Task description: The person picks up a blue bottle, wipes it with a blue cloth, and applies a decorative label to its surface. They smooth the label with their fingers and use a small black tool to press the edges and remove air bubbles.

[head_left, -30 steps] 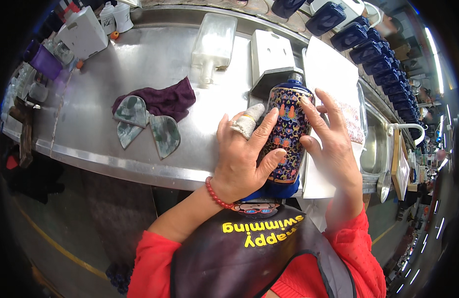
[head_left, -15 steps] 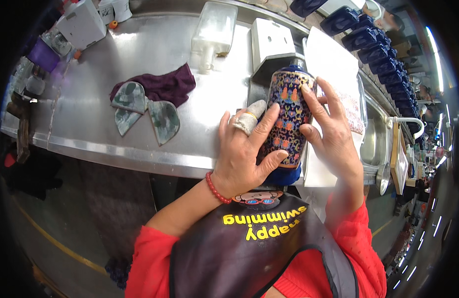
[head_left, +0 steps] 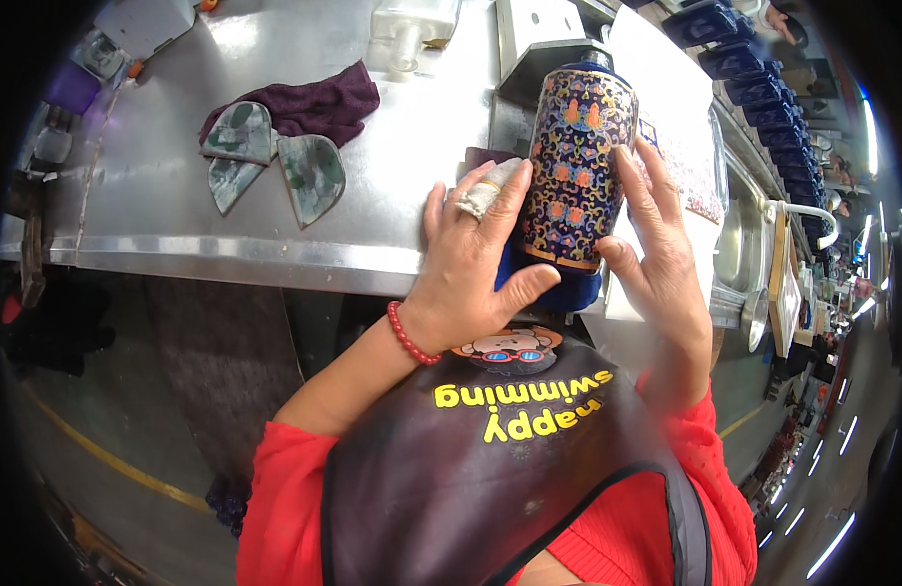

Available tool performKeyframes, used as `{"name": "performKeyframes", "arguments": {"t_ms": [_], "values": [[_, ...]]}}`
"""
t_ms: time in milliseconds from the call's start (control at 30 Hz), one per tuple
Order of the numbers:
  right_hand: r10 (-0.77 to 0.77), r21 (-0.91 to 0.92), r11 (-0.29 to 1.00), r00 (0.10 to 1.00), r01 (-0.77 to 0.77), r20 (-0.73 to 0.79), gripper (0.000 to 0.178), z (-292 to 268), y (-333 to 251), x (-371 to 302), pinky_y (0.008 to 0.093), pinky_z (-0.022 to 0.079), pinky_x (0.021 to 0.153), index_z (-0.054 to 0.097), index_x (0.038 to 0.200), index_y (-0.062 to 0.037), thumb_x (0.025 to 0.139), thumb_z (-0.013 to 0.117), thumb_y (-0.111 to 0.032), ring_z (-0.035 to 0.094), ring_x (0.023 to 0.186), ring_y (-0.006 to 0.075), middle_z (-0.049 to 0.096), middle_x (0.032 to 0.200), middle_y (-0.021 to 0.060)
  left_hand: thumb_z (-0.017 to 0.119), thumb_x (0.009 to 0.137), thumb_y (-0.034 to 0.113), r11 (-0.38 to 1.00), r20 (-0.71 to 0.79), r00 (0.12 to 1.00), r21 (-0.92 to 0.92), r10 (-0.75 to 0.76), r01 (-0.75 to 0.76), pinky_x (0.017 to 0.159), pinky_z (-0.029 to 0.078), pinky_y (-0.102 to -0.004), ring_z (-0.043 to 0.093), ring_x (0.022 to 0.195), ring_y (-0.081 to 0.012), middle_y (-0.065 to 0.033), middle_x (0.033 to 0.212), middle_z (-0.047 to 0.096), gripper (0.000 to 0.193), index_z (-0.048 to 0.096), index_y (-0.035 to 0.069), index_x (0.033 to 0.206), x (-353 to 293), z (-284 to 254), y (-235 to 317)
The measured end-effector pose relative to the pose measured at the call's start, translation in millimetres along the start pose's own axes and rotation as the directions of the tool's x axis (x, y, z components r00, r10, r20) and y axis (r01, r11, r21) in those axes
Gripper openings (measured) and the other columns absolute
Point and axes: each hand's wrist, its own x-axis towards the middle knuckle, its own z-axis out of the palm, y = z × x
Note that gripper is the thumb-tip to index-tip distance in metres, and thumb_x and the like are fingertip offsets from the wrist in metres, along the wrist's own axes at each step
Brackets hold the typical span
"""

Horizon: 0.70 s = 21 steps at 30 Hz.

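A dark blue bottle [head_left: 578, 166] with a dense, colourful floral pattern lies between my hands, its neck pointing away from me. Its near end rests on a blue pad [head_left: 568, 290]. My left hand [head_left: 471, 249] is at the bottle's left side, fingers spread, with a whitish wrapping on one finger. The left index tip reaches the bottle's edge and the thumb lies over the pad. Along the right side, my right hand [head_left: 658, 244] has its fingers apart, with fingertips at the bottle's surface. Neither hand is wrapped round it.
Left on the metal table [head_left: 178, 186] are a purple cloth [head_left: 324, 103] and several green-marbled flat pieces [head_left: 312, 178]. A clear bottle [head_left: 409, 29] and white box [head_left: 541, 29] stand beyond. Patterned white sheets [head_left: 671, 137], a sink [head_left: 734, 239] and several blue bottles [head_left: 739, 61] are rightward.
My view has shifted, so the table's things sit higher in it. Both hands have drawn outward from the bottle's front to its sides, and my left thumb has come off its lower part.
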Motion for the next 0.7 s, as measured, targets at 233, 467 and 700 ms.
{"name": "performKeyframes", "arguments": {"t_ms": [233,467,700], "values": [[0.043,0.027,0.999,0.999,-0.043,-0.006,0.074,8,-7,-9,0.0476,0.037,0.117,0.042,0.157,-0.0062,0.097,0.070,-0.039,0.036,0.147,0.0462,0.031,0.159,0.0323,0.052,0.103,0.052,0.993,-0.080,0.997,-0.118,0.004,-0.013,0.116,0.018,-0.0611,0.043,0.141,-0.0433,-0.0209,0.146,0.054,0.073,0.038,0.005,0.157,2,5,-7],[0.086,0.062,0.994,0.996,-0.085,-0.019,0.079,13,-10,-11,0.0476,0.036,0.117,0.038,0.158,-0.0060,0.096,0.070,-0.043,0.034,0.149,0.0439,0.030,0.161,0.0306,0.056,0.101,0.051,0.999,-0.060,0.998,-0.054,-0.007,0.004,0.115,0.021,-0.0556,0.043,0.139,-0.0413,-0.0220,0.146,0.053,0.074,0.040,0.004,0.156,2,2,-2],[0.110,0.025,0.994,0.994,-0.109,-0.004,0.087,11,-11,-10,0.0478,0.033,0.119,0.036,0.159,-0.0062,0.094,0.068,-0.054,0.031,0.152,0.0404,0.031,0.163,0.0273,0.060,0.099,0.050,0.999,-0.080,0.997,-0.044,0.011,-0.015,0.111,0.025,-0.0544,0.047,0.135,-0.0417,-0.0230,0.142,0.055,0.075,0.041,0.003,0.155,4,3,-4]]}}
